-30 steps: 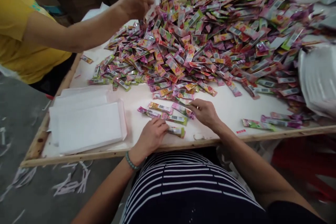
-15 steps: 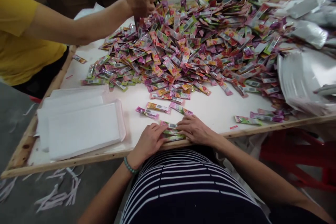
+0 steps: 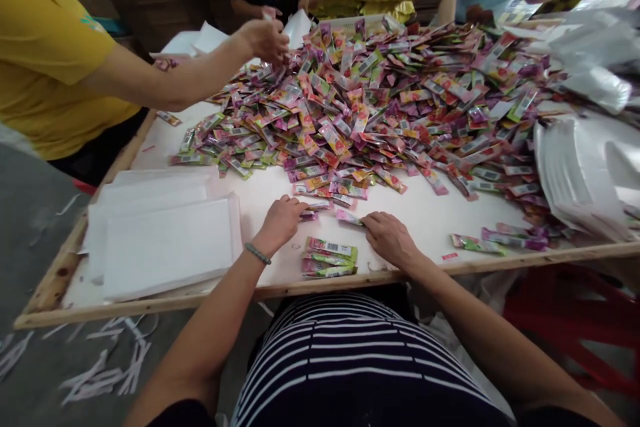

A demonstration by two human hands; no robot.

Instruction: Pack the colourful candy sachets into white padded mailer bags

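My left hand (image 3: 281,221) is closed over the left ends of small stick sachets (image 3: 316,207), one with purple on it; its fingers partly hide them. Opposite it, my right hand (image 3: 389,237) pinches the right end of a pink stick sachet (image 3: 348,216) lying on the table. Between my wrists, close to the front edge, a neat group of green and pink sachets (image 3: 330,248) lies side by side, touched by neither hand. Just beyond my hands begins a large heap of mixed pink, purple, orange and green sachets (image 3: 340,133).
White flat envelopes (image 3: 170,247) are stacked at the left. Clear plastic bags (image 3: 575,167) stand at the right, with a few loose sachets (image 3: 515,237) nearby. A wooden rim (image 3: 150,310) edges the white table. A person in yellow (image 3: 60,60) reaches over the heap; others stand behind.
Both hands have let go of the green sachet group at the front edge and moved forward, apart, to the loose sachets beyond it. The view has shifted slightly.
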